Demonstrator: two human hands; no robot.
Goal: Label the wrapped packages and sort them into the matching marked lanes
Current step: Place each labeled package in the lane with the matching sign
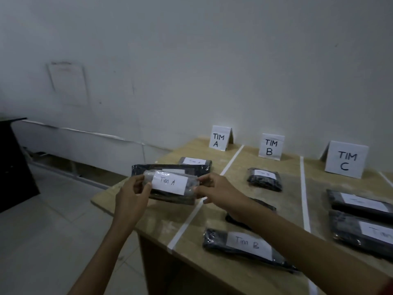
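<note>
Gripping each end of the Tim A package (pixel 170 184), my left hand (pixel 131 196) and right hand (pixel 217 188) held it over a larger package (pixel 148 168).

Both hands on one wrapped package (pixel 192 184), white label (pixel 169 182) reads "Tim A": left hand (pixel 133 194) pinches left end, right hand (pixel 214 188) right end. It sits over lane A of the table (pixel 161 216), in front of a larger dark package (pixel 170 167); contact unclear. Another labelled package (pixel 195 161) near the TIM A sign (pixel 220 138). White tape line (pixel 191 218) separates lane B: three packages, nearest (pixel 244 245) reads "Tim B". TIM B sign (pixel 271 146) and TIM C sign (pixel 345 159) stand at the wall side
</note>
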